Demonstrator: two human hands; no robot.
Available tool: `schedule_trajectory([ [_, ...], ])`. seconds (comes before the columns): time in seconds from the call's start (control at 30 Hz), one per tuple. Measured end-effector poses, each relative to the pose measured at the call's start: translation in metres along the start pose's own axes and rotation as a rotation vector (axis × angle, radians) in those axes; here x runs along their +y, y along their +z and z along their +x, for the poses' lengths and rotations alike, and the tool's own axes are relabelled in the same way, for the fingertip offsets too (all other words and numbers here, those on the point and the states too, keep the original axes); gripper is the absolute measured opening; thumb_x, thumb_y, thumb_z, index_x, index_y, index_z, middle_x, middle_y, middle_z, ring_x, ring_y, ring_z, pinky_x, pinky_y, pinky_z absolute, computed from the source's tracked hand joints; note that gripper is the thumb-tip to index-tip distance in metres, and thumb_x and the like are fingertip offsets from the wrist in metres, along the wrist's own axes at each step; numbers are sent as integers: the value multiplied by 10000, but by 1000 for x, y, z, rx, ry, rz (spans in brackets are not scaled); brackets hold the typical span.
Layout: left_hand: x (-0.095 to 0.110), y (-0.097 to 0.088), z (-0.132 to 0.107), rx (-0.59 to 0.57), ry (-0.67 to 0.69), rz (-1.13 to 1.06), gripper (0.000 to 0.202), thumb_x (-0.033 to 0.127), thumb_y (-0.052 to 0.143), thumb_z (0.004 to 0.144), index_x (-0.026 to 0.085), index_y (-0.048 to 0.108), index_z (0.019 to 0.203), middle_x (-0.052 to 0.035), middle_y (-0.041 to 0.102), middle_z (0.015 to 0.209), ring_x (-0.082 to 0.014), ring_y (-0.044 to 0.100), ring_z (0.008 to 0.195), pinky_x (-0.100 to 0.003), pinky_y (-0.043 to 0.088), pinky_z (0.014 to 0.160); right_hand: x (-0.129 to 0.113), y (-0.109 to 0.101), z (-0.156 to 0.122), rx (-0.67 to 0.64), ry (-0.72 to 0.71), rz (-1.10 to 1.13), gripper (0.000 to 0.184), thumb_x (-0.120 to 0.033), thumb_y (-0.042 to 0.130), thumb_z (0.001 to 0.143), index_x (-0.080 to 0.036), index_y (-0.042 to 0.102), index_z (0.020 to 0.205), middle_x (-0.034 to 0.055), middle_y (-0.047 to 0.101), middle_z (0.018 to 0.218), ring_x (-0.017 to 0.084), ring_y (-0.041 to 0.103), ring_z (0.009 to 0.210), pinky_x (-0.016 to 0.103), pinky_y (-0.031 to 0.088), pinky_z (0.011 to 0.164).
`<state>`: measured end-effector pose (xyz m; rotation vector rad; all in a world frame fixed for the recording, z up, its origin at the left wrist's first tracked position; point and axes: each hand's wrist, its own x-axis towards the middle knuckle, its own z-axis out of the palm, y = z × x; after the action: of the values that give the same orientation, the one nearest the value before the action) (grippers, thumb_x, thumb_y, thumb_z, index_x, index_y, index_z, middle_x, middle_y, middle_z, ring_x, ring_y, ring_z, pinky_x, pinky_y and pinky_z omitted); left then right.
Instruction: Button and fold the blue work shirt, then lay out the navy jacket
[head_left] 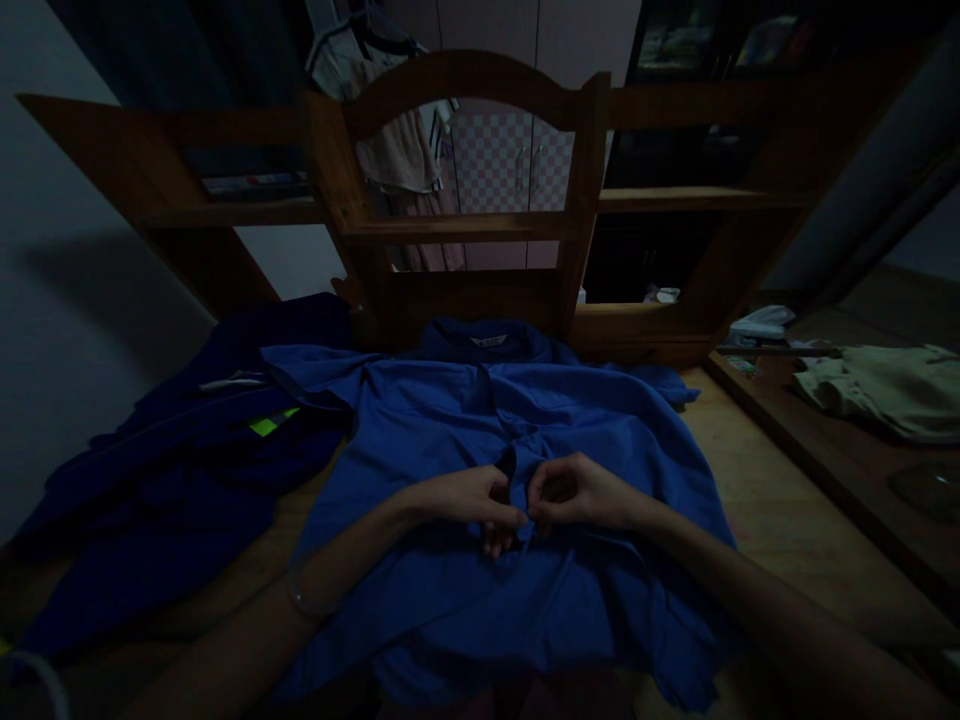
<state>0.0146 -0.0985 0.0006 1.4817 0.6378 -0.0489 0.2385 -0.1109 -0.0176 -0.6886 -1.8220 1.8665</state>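
A blue short-sleeved shirt lies spread on the wooden desk, its collar and pale label towards the back. At the middle of its front opening, my left hand pinches the cloth between thumb and fingers. Close beside it on the right, my right hand has thumb and forefinger curled together on the same strip of cloth. A fold of the placket stands up between the two hands. Any button there is too dark and small to make out.
Dark blue garments with a bright yellow-green patch lie heaped at the left. A wooden shelf frame rises behind the shirt. Folded light cloth rests at the right beyond the desk's raised edge. Clothes hang behind the shelf.
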Motion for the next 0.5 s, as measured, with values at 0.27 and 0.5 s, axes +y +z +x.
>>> schedule_trajectory([
  [0.27, 2, -5, 2, -100, 9, -19, 378, 433, 549, 856, 89, 667, 752, -87, 657, 670, -149, 634, 596, -221, 497, 594, 2, -5, 0, -37, -22, 0, 332, -352, 764, 798, -81, 619, 925, 67, 631, 816, 188, 626, 734, 214, 489, 662],
  [0.5, -1, -5, 3, -75, 23, 46, 396, 432, 536, 865, 76, 683, 769, -83, 647, 641, -146, 626, 592, -223, 496, 633, 2, -6, -1, -34, -51, 21, 307, -326, 754, 810, -64, 630, 913, 89, 636, 817, 203, 630, 739, 230, 504, 685],
])
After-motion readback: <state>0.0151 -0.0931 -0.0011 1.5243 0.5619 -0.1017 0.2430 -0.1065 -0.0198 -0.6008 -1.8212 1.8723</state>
